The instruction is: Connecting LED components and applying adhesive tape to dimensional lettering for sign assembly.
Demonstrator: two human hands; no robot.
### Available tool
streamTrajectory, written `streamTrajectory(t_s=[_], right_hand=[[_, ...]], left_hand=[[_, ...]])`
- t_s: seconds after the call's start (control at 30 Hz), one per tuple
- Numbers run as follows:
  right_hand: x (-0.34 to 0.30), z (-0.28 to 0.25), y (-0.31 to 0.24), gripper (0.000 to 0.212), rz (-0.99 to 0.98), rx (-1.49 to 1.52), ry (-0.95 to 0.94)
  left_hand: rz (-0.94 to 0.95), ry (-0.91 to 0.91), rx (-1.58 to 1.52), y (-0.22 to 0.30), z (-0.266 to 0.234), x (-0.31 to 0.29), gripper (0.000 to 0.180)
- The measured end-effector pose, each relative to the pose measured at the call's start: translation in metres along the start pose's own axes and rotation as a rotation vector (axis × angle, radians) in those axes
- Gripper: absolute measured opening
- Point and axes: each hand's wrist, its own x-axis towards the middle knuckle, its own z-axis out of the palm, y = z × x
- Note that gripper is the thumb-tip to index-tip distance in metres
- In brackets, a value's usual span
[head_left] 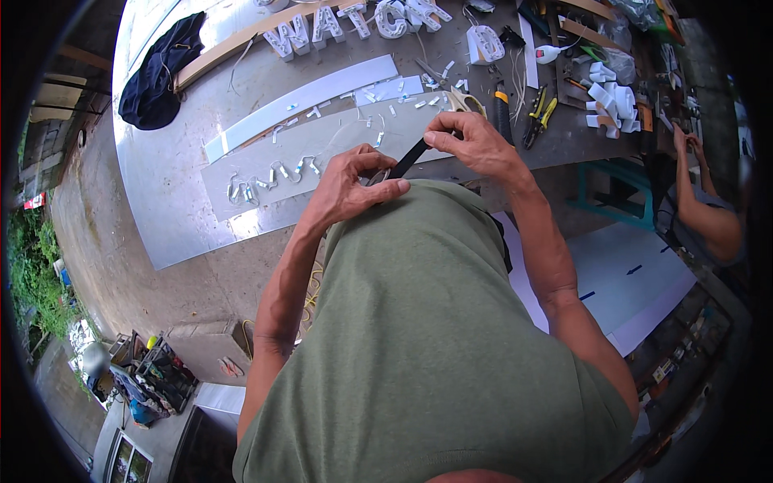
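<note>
Close in front of my body, both hands work on a narrow black strip that looks like tape [409, 158]. My right hand [475, 145] is closed, pinching the strip's upper end between thumb and fingers. My left hand [354, 183] curls round its lower end, where a small pale loop partly shows; the fingers hide what it is. Beyond my left hand, a string of small light modules on thin white wire [299, 167] lies over a grey sheet [217, 183]. Scissors with cream handles [463, 103] lie just past my right hand.
White channel letters [326, 28] stand along the table's far side. Yellow-and-black pliers [539, 121], curled white strips [616, 105] and a dark cloth bag [165, 72] lie about. A long white strip [302, 101] crosses the table. Another person [700, 201] works at the right, near a teal stool [616, 189].
</note>
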Motion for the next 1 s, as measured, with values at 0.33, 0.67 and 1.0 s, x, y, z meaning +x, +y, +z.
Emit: streamTrajectory(t_s=[0.33, 0.67, 1.0], right_hand=[[0.029, -0.001, 0.012, 0.066, 0.065, 0.192, -0.077], [0.034, 0.000, 0.013, 0.074, 0.067, -0.050, 0.004], [0.028, -0.020, 0.113, 0.025, -0.016, -0.517, 0.506]], left_hand=[[0.249, -0.115, -0.206, 0.013, 0.002, 0.014, 0.063], [0.245, -0.221, -0.003, 0.017, 0.001, 0.025, 0.068], [0.168, -0.206, -0.160, -0.001, -0.003, 0.024, 0.069]])
